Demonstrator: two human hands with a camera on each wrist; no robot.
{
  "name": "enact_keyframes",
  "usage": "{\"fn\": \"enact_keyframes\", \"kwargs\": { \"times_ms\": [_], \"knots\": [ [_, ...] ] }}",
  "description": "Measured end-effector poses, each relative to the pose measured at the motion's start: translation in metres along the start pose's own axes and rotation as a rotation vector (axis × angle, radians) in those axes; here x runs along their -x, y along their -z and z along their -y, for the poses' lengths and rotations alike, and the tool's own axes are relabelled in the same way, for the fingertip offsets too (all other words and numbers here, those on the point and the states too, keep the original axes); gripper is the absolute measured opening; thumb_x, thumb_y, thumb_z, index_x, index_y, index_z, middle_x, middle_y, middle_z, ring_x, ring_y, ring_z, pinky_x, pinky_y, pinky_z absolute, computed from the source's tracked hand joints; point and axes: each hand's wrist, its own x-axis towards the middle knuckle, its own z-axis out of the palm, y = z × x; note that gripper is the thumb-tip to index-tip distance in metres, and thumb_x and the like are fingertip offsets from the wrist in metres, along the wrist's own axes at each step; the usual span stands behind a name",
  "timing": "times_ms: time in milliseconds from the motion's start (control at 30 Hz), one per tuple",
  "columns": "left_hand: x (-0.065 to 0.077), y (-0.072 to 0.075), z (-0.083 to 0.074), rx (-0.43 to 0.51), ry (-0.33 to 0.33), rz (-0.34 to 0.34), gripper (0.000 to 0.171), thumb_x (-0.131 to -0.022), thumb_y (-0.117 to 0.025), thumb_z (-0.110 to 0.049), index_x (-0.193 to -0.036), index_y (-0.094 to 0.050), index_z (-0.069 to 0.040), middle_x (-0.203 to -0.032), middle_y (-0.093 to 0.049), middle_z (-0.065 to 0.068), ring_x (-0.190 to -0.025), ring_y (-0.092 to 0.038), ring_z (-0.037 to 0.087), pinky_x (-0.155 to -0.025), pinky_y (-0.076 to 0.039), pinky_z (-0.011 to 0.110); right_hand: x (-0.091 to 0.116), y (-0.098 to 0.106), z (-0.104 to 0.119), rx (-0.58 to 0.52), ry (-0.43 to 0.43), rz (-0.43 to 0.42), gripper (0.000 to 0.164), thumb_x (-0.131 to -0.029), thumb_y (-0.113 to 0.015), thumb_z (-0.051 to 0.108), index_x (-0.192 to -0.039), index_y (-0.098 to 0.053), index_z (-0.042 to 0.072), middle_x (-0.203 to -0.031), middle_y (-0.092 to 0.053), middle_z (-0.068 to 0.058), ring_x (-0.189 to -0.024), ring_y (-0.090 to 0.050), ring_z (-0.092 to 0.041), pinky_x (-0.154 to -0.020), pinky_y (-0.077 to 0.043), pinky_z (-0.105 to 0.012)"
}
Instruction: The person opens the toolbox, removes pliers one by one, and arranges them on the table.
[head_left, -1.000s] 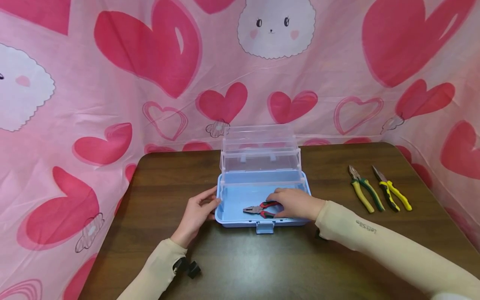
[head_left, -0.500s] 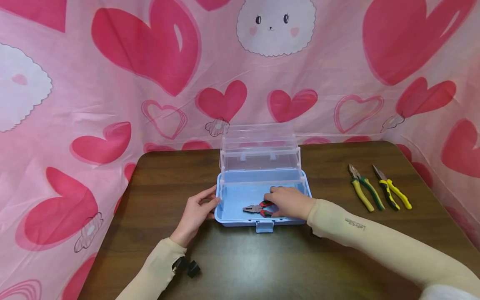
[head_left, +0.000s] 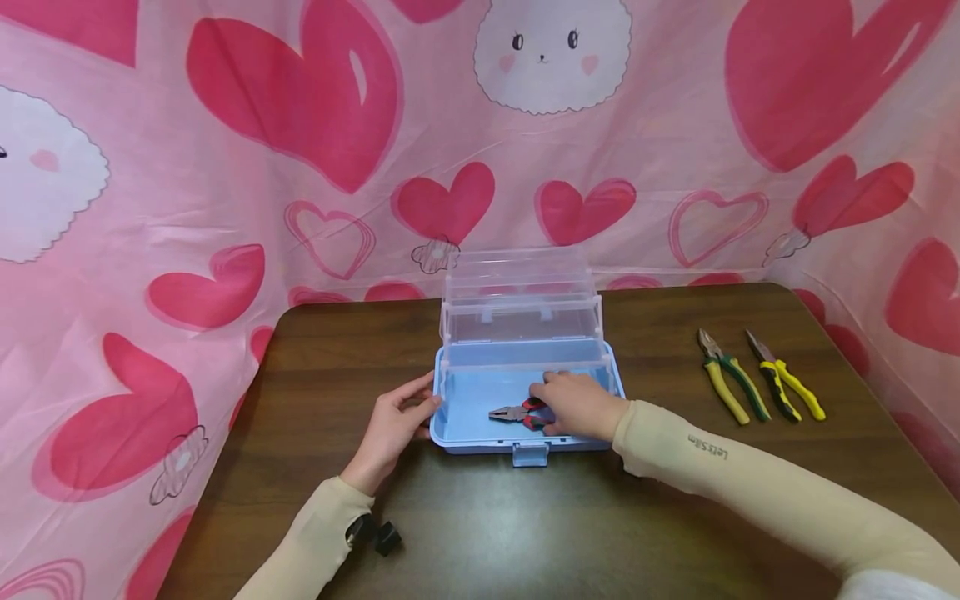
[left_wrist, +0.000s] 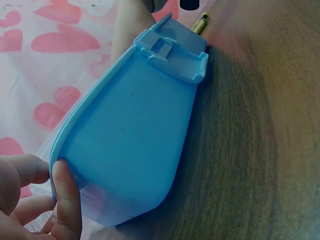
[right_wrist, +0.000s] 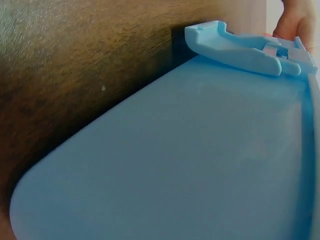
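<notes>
A pair of combination pliers [head_left: 512, 414] with red and black handles lies in the blue base of a toolbox [head_left: 468, 387], jaws facing left. My right hand [head_left: 581, 406] grips the handles from the right, covering their ends. In the right wrist view, the toolbox's front wall [right_wrist: 165, 150] fills most of the picture, and my right hand is out of sight. My left hand [head_left: 397, 421] holds the toolbox's left side near the front corner. In the left wrist view, its fingers [left_wrist: 67, 202] bend about the rim at that corner.
The toolbox's clear lid and trays [head_left: 521, 312] stand raised at the back. A latch [head_left: 530, 454] hangs open in front. On the table's right lie green-and-yellow pliers [head_left: 727, 379] and black-and-yellow long-nose pliers [head_left: 783, 379]. A pink heart-print cloth [head_left: 442, 108] hangs behind the table.
My right hand and forearm have shifted slightly left, covering more of the pliers' handles. The pliers have moved only a little. My left hand stays at the toolbox's side.
</notes>
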Motion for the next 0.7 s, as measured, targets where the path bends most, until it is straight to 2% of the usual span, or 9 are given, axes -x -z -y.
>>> {"fn": "enact_keyframes", "kwargs": {
  "times_ms": [133, 300, 567, 700],
  "knots": [
    [0.000, 0.000, 0.000, 0.008, 0.004, 0.000, 0.051, -0.098, -0.075, -0.017, -0.147, -0.062, -0.017, -0.112, -0.061, 0.014, -0.077, -0.067, 0.023, -0.066, -0.061, 0.027, 0.000, 0.000, 0.000, -0.048, -0.038, -0.007, 0.045, -0.082, -0.090, 0.028, -0.116, -0.071, 0.006, -0.098, -0.066, -0.008, -0.083, -0.060, -0.020, -0.074, -0.059, -0.040],
    [0.000, 0.000, -0.001, 0.012, 0.003, -0.003, 0.050, -0.098, -0.074, -0.016, -0.147, -0.062, -0.016, -0.111, -0.061, 0.014, -0.078, -0.067, 0.024, -0.066, -0.061, 0.027, 0.004, 0.005, -0.004, -0.161, -0.001, -0.006, 0.044, -0.083, -0.088, 0.026, -0.118, -0.071, 0.007, -0.099, -0.065, -0.007, -0.082, -0.058, -0.017, -0.071, -0.056, -0.034],
    [-0.001, 0.000, 0.000, 0.024, 0.001, 0.010, 0.050, -0.098, -0.074, -0.015, -0.146, -0.062, -0.016, -0.111, -0.060, 0.014, -0.081, -0.068, 0.025, -0.067, -0.061, 0.028, 0.010, 0.018, -0.017, -0.461, 0.030, 0.111, 0.039, -0.089, -0.081, 0.024, -0.124, -0.071, 0.008, -0.102, -0.069, 0.000, -0.087, -0.059, -0.014, -0.078, -0.053, -0.032],
    [-0.001, 0.001, 0.001, 0.025, 0.005, 0.010, 0.050, -0.098, -0.074, -0.016, -0.147, -0.062, -0.017, -0.111, -0.060, 0.014, -0.082, -0.068, 0.025, -0.068, -0.061, 0.028, 0.013, 0.025, -0.021, -0.529, 0.053, 0.136, 0.039, -0.090, -0.081, 0.024, -0.124, -0.071, 0.008, -0.103, -0.070, 0.000, -0.092, -0.062, -0.016, -0.081, -0.053, -0.033]
  ]
}}
